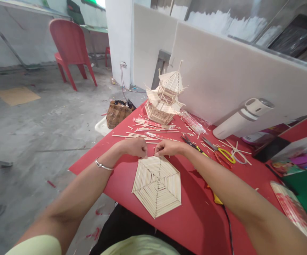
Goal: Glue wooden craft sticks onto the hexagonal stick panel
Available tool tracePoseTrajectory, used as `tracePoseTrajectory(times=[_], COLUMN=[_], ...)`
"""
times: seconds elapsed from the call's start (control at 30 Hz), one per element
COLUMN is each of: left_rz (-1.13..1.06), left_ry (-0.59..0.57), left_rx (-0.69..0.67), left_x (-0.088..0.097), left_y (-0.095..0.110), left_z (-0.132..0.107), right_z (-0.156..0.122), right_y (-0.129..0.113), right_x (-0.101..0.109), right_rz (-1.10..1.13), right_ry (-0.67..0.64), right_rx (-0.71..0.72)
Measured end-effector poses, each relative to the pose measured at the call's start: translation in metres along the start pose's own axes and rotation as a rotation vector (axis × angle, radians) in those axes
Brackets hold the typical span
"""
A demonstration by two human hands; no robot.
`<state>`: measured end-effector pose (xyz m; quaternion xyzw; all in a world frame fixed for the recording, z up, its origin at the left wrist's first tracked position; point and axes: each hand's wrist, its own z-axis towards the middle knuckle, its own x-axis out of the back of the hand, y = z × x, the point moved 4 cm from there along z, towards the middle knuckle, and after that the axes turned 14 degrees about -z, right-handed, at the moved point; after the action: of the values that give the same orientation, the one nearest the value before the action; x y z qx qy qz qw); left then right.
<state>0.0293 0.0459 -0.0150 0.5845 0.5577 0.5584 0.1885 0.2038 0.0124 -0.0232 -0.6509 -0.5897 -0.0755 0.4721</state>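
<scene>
A hexagonal panel of bamboo sticks [157, 189] lies flat on the red table [190, 219], its sticks laid in rings around a small centre. My left hand [134, 147], with a bracelet on the wrist, is at the panel's far edge, fingers curled and pressed together. Close beside it, my right hand [168, 147] pinches at the same edge with thumb and forefinger. Anything between the fingertips is too small to make out. Just beyond both hands lie loose sticks [140, 135].
A tiered stick pagoda [165, 99] stands at the far end near bagged sticks [193, 122]. Right of my hands are black-bladed pliers [192, 142], yellow-handled pliers [226, 156] and a white flask [242, 118]. A yellow corded tool [217, 198] lies under my right forearm.
</scene>
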Motion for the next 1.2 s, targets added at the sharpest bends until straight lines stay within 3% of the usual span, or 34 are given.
tracePoseTrajectory(times=[1.2], left_rz=[0.043], left_ry=[-0.01], left_rx=[0.024], left_x=[-0.001], left_y=[0.005], left_z=[-0.002], right_z=[-0.012], right_y=[-0.016], right_x=[0.007], right_rz=[-0.023], right_ry=[0.003], right_rx=[-0.076])
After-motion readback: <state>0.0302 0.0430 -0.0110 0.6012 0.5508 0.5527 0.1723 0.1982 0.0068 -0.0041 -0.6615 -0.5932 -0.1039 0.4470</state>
